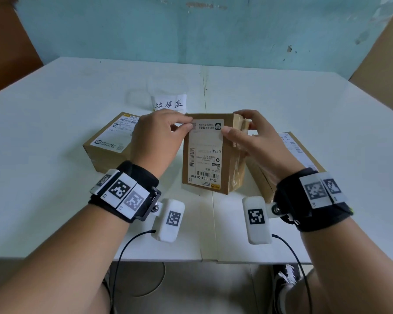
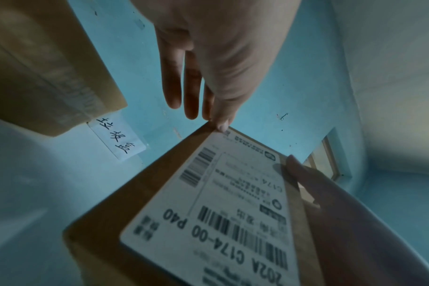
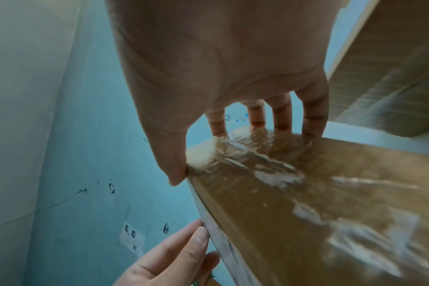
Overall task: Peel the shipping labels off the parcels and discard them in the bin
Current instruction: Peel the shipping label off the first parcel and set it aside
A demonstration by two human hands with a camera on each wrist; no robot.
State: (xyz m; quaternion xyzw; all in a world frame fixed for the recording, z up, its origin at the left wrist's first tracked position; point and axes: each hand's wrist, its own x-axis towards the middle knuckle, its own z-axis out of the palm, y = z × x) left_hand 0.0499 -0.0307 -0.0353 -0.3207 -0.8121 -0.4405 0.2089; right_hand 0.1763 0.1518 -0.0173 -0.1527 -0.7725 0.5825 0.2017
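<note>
I hold a small brown parcel (image 1: 234, 175) upright over the middle of the table, its white shipping label (image 1: 205, 155) facing me. My left hand (image 1: 188, 124) is at the label's top-left corner. There the thumb and forefinger pinch the corner against the box edge, and the thumb tip (image 2: 220, 126) is on it. The rest of the label (image 2: 220, 203) lies flat. My right hand (image 1: 234, 125) grips the parcel's top right, thumb on the label face. Its fingers (image 3: 282, 123) curl over the taped side (image 3: 306, 193). Behind the parcel stands the clear bin (image 1: 166, 87) with a handwritten paper tag (image 1: 168, 103).
A labelled parcel (image 1: 110, 141) lies flat to the left and another (image 1: 290, 155) to the right, partly behind my right wrist. The white table (image 1: 55, 109) ends close to my forearms. Brown cardboard panels (image 1: 7, 48) flank the blue wall at both back corners.
</note>
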